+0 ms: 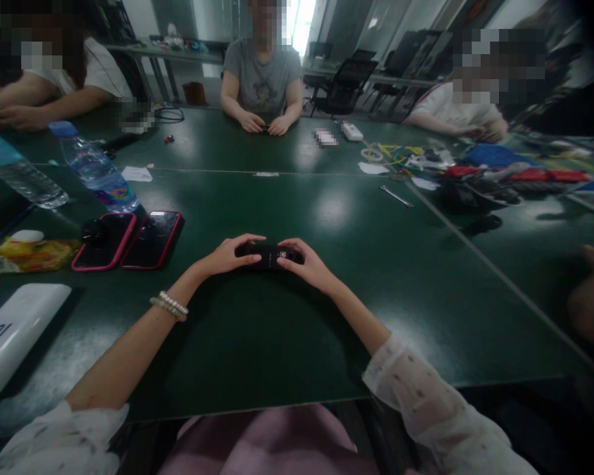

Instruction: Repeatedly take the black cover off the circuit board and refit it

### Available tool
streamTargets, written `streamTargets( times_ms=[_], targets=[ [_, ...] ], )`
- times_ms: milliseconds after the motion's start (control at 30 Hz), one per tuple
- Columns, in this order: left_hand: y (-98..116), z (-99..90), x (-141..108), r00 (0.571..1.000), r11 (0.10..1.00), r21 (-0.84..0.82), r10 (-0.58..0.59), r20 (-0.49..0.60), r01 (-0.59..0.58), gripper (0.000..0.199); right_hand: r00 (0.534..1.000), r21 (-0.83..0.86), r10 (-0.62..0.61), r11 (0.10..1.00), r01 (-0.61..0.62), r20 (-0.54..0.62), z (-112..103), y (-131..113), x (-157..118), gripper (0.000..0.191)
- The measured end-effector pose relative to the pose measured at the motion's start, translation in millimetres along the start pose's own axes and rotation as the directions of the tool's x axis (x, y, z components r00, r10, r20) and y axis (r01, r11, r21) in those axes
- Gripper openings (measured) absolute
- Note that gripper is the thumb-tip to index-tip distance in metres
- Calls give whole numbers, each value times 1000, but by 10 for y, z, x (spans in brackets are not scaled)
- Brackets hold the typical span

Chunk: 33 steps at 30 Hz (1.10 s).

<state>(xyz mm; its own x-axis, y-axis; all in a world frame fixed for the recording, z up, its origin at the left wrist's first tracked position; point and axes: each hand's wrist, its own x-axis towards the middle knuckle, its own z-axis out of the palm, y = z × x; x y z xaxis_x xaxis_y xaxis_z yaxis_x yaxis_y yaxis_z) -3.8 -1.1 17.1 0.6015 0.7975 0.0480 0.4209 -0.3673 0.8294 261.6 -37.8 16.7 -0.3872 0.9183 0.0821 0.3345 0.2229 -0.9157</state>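
Observation:
A small black oblong device (268, 256) with white markings lies flat at the middle of the green table (257, 330). My left hand (232, 255) is closed around its left end, thumb on top. At the other end, my right hand (301, 260) grips it the same way, its thumb near a square white mark. The device's far side and both its ends are partly hidden by my fingers. What kind of device it is, I cannot tell.
Left of my hands lie two red-edged phones (151, 241), a yellow packet (34, 254) and a white power bank (20, 336). A water bottle (96, 165) stands behind them. Farther right are a wrench (396, 196) and heaped cables (396, 155). Other people sit around the table.

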Motion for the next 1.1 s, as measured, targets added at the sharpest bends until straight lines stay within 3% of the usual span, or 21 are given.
streamTargets(
  times_ms=[200,633,867,1100],
  targets=[
    [-30,10,10,1000,1000,28,8,-12,-8,65,997,-188,3,982,-17,-75,24,1,-9,40],
    [-36,23,-5,999,999,36,-33,-12,34,82,985,-243,-40,970,-2,-169,86,63,33,37],
    [-88,60,24,997,994,107,42,-63,-36,69,981,-197,-3,980,-36,-194,101,78,35,47],
    [-97,69,24,996,993,111,45,-81,-35,68,975,-248,-133,965,86,-176,98,178,41,57]
  ],
)
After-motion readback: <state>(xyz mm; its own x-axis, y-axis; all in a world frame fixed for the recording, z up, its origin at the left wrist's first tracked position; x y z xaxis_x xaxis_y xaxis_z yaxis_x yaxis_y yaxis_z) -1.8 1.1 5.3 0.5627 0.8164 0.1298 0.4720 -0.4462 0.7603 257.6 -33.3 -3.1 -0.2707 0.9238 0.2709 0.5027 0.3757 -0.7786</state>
